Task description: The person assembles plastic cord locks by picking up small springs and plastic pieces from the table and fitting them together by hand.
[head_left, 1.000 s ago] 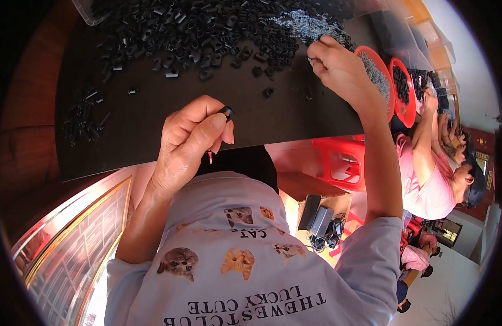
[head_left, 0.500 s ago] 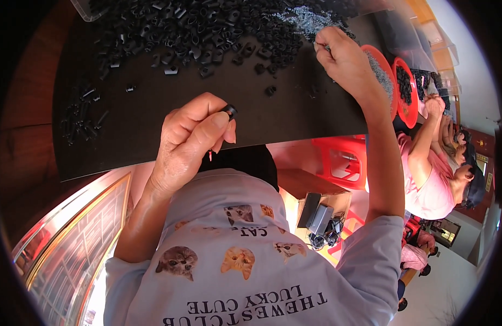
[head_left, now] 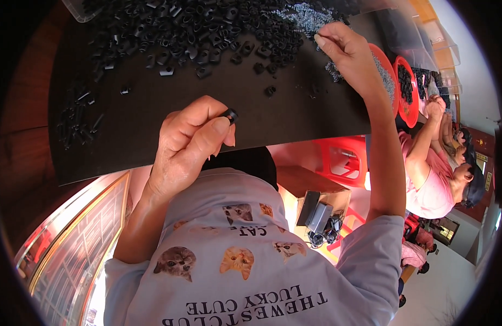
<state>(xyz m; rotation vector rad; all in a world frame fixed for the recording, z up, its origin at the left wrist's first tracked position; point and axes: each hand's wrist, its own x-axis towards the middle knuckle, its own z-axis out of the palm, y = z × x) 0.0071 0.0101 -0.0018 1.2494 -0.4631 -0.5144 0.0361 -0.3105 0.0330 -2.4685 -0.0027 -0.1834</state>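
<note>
Held between thumb and fingers of my left hand (head_left: pixel 191 136) is a small black plastic cord-lock body (head_left: pixel 229 114), its round hole showing. This hand is above the table's near edge. To the far right, my right hand (head_left: pixel 346 51) has thumb and forefinger pinched together beside a heap of tiny silvery metal springs (head_left: pixel 308 19). A silvery speck shows just under those fingertips; whether they grip it is unclear. More springs (head_left: pixel 333 70) lie beside the hand. A large pile of loose black plastic parts (head_left: pixel 191 32) spreads over the far side of the dark table (head_left: pixel 202 84).
Slim black pieces (head_left: pixel 77 119) lie at the table's left. Red trays hold springs (head_left: pixel 384 76) and black parts (head_left: pixel 404 84) on the right. Below stand a red stool (head_left: pixel 343 157) and a cardboard box (head_left: pixel 300 182). A co-worker in pink (head_left: pixel 433 185) sits at the right.
My right hand has shifted slightly up and its fingers have straightened from a tighter curl, uncovering springs beside it. My left hand keeps the cord-lock body, turned slightly.
</note>
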